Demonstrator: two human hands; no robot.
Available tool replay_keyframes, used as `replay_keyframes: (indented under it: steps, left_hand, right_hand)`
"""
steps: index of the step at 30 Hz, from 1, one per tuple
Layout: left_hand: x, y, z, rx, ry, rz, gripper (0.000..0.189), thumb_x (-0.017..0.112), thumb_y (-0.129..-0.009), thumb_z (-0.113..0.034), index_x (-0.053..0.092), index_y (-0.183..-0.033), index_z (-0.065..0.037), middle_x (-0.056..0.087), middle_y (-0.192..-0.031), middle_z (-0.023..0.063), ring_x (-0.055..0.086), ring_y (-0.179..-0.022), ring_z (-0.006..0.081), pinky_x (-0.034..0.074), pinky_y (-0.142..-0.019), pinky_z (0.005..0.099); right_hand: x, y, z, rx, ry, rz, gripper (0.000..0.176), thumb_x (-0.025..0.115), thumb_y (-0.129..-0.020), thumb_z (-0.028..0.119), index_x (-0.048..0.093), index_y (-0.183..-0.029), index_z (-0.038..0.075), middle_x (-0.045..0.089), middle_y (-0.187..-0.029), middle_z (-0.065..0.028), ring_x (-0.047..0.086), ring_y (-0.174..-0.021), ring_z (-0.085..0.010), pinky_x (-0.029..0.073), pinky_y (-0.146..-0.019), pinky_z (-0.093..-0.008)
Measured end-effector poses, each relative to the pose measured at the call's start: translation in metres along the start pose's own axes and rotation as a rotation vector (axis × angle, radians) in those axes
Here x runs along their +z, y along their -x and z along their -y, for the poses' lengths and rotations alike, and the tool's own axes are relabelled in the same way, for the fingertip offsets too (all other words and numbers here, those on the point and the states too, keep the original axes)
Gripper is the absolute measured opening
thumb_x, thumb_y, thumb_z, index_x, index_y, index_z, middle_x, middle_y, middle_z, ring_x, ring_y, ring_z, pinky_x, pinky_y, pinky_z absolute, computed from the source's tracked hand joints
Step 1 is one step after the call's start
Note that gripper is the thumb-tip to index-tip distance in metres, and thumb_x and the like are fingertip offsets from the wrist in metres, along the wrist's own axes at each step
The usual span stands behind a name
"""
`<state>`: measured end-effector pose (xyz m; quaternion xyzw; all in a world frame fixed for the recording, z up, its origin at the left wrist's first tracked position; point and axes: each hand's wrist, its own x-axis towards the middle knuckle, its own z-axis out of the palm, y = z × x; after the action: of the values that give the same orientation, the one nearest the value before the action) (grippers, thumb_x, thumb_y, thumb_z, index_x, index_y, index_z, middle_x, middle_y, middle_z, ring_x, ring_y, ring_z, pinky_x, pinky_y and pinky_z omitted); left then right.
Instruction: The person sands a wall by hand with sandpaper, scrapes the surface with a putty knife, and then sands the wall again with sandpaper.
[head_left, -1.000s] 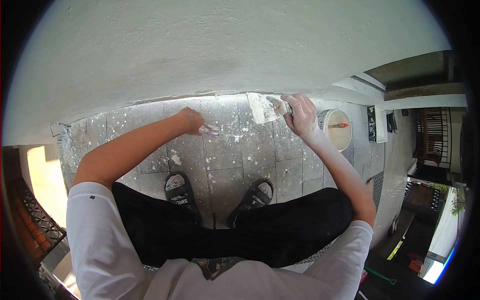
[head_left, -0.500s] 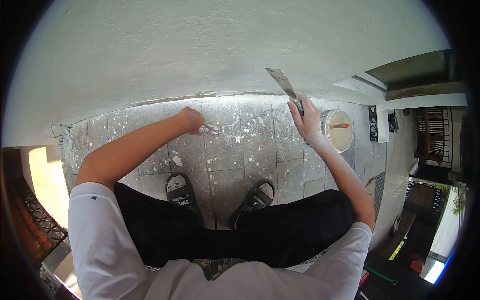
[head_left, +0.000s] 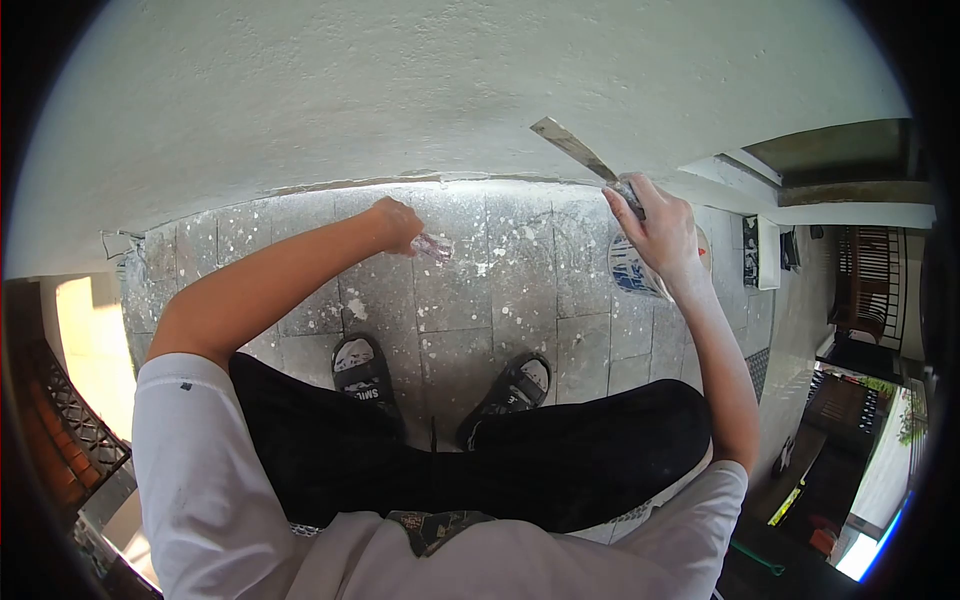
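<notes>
Just beneath our right hand (head_left: 660,228), a bucket (head_left: 630,272) is standing, farther from our left hand (head_left: 398,225). Our right is gripping a scraper (head_left: 575,150), its long axis slanting forward-left toward the wall (head_left: 400,90); our left is clutching something smeared, unclear.

We take this for a porch or paved passage at a home. Our signs: a long pale plaster wall (head_left: 330,100), grey floor tiles (head_left: 450,345) flecked with white, a recessed window (head_left: 835,155) on the right. Farther out we see slatted wooden furniture (head_left: 868,285), daylight and green leaves (head_left: 912,425); on the left, a dark lattice (head_left: 88,425). A bucket (head_left: 635,270) and tray (head_left: 768,252) on the floor suggest a work spot
</notes>
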<state>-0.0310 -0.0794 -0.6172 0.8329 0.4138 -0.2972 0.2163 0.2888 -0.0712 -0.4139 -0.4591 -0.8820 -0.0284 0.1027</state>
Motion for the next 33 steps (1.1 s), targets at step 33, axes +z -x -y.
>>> replay_keyframes:
  steps: [33]
  left_hand:
    - [-0.003, -0.007, 0.004, -0.001, 0.000, 0.008, 0.045, 0.066, -0.082, -0.047, 0.069, -0.106, -0.009, 0.068, -0.108, 0.0108, 0.064, -0.104, 0.0275, 0.052, -0.085, 0.0404]
  right_hand:
    - [0.013, 0.006, -0.023, 0.116, 0.167, 0.013, 0.034, 0.055, -0.095, 0.038, 0.054, -0.089, 0.004, 0.060, -0.060, -0.0126, 0.064, -0.055, -0.0288, 0.048, -0.049, -0.0377]
